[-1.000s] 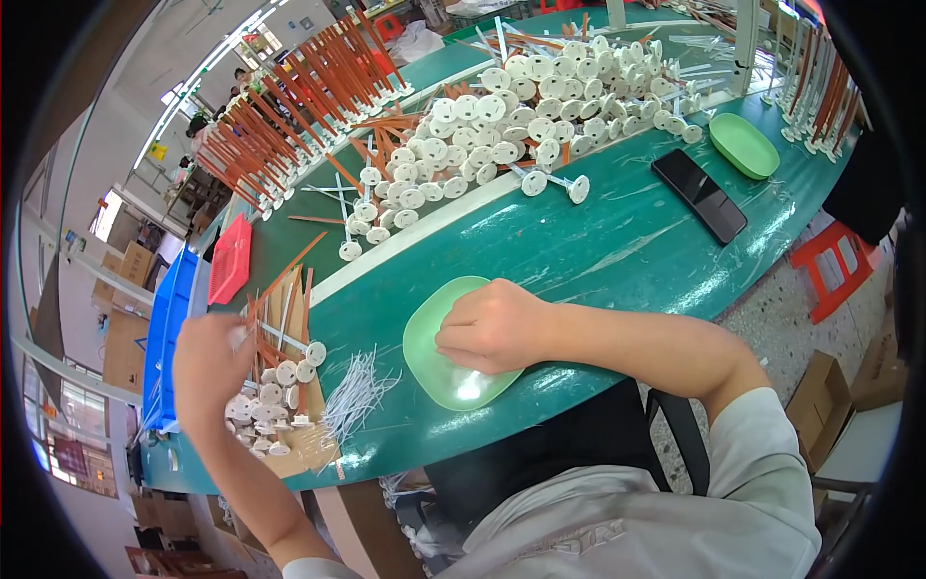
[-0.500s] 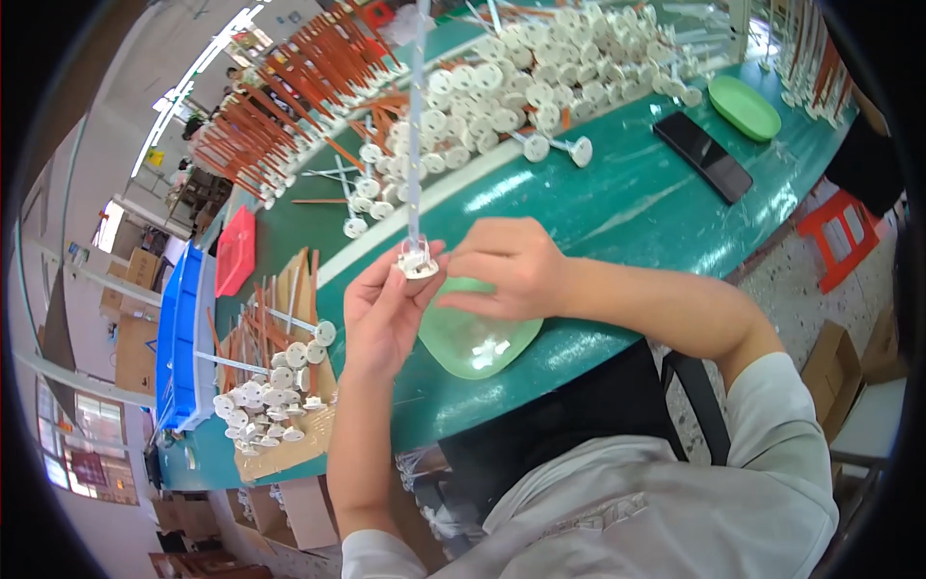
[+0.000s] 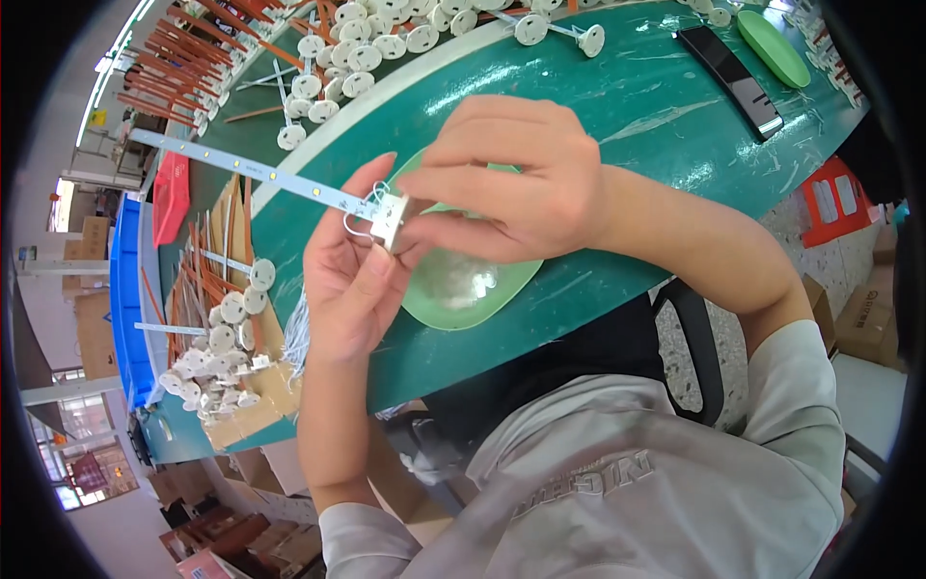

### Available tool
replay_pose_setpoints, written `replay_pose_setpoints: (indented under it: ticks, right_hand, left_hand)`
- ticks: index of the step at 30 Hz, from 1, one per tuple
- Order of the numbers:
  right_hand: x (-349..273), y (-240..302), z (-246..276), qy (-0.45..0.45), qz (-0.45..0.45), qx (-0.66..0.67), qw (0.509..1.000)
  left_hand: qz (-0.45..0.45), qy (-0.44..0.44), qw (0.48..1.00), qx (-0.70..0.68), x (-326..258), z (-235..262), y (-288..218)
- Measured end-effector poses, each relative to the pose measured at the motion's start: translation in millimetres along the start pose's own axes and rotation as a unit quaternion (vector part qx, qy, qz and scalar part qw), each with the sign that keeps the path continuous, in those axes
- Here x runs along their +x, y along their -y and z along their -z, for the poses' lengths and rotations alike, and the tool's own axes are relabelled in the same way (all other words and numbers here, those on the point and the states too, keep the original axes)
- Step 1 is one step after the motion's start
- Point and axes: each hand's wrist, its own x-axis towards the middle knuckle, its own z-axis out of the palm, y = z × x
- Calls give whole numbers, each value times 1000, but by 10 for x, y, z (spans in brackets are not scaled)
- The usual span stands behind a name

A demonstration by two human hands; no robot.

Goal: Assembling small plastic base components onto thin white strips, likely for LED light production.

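Note:
My left hand (image 3: 340, 280) holds a white lamp base (image 3: 389, 222) between its thumb and fingers. A pale LED strip (image 3: 253, 172) with small yellow chips juts from this base toward the upper left. Thin white wires loop between strip and base. My right hand (image 3: 535, 179) is closed, with its thumb and fingertips pinched at the base's right side; any small part between them is hidden. Beneath both hands sits a light green bowl (image 3: 453, 307) on the green table (image 3: 588, 280).
Many white round-ended pieces (image 3: 362, 58) lie along the far side. More white bases (image 3: 217, 362) rest on cardboard at left, beside a blue bin (image 3: 125, 299) and a red tray (image 3: 172, 198). A black phone (image 3: 730, 82) and a green dish (image 3: 775, 48) lie at far right.
The LED strip has tipped from upright to pointing left, and its base has turned with it. Both hands still meet at the base. My view has shifted, with the table's far side now higher.

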Motion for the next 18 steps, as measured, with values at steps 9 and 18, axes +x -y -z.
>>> replay_pose_setpoints:
  ticks: [9, 18]
  right_hand:
    - [24, 54, 10, 7, -38, -5, 999]
    - [-7, -25, 43, 42, -86, 57, 994]
  left_hand:
    - [2, -31, 999, 33, -8, -12, 24]
    - [0, -22, 998, 56, 18, 54, 22]
